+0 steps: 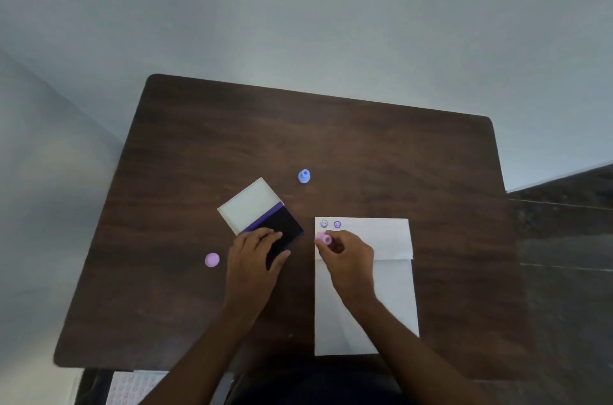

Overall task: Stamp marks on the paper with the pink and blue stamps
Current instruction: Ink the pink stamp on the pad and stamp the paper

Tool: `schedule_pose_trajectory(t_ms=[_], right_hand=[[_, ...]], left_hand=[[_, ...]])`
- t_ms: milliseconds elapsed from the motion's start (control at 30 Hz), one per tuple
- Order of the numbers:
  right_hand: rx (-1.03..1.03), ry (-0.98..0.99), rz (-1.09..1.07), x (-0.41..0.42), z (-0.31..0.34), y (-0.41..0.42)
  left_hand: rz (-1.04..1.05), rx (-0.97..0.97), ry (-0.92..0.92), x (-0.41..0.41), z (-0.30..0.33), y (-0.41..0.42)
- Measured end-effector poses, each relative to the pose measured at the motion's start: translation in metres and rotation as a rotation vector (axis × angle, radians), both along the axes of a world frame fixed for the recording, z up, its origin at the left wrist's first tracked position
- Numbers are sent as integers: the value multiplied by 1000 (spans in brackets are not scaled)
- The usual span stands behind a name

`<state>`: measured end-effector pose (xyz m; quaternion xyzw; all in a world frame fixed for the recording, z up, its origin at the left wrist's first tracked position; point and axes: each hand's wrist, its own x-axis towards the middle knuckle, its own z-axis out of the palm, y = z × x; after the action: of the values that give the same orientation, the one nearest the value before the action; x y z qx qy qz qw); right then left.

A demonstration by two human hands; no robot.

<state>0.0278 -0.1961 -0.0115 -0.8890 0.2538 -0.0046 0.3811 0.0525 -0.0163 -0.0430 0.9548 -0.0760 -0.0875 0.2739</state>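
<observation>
The right hand [348,255] pinches the pink stamp [323,238] between its fingertips, holding it at the far left corner of the paper [365,305], just below two purple marks [330,224] that sit side by side along the far edge. Whether the stamp face is touching the sheet or just above it cannot be told; its place under the first mark suggests the start of a second row. The left hand [255,258] lies on the ink pad [282,235], fingers spread over its near edge and thumb against its side, likely to keep the open case from sliding when a stamp is pressed into it. The pad's white lid [248,205] is folded back to the far left, leaving the dark inked face exposed and close to the paper, so the trip from ink to sheet is short. The blue stamp [304,176] stands upright on the desk [365,155], far of the pad and apart from everything, waiting its turn. A pink cap [212,260] rests on the desk left of the left hand, probably the pink stamp's cover set out of the way. Most of the paper is unmarked, so the task looks to be in its early part.
</observation>
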Motion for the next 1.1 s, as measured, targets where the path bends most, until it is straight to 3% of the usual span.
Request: schedule_pose_trajectory(t_ms=[100,200,367,500,667,1100], right_hand=[[11,33,-141,-5,0,-31],[41,12,-214,-3,-3,-51],[88,76,-242,4,-15,-66],[137,124,-244,5,-25,-68],[182,217,-233,5,-40,-70],[239,361,-225,6,-49,-69]], left_hand=[[-98,-118,116,8,6,-35],[-240,-119,-6,19,12,-76],[-235,102,81,29,4,-118],[-202,127,149,31,-5,-128],[-226,-71,105,28,-5,-125],[-136,-148,199,25,-4,-125]])
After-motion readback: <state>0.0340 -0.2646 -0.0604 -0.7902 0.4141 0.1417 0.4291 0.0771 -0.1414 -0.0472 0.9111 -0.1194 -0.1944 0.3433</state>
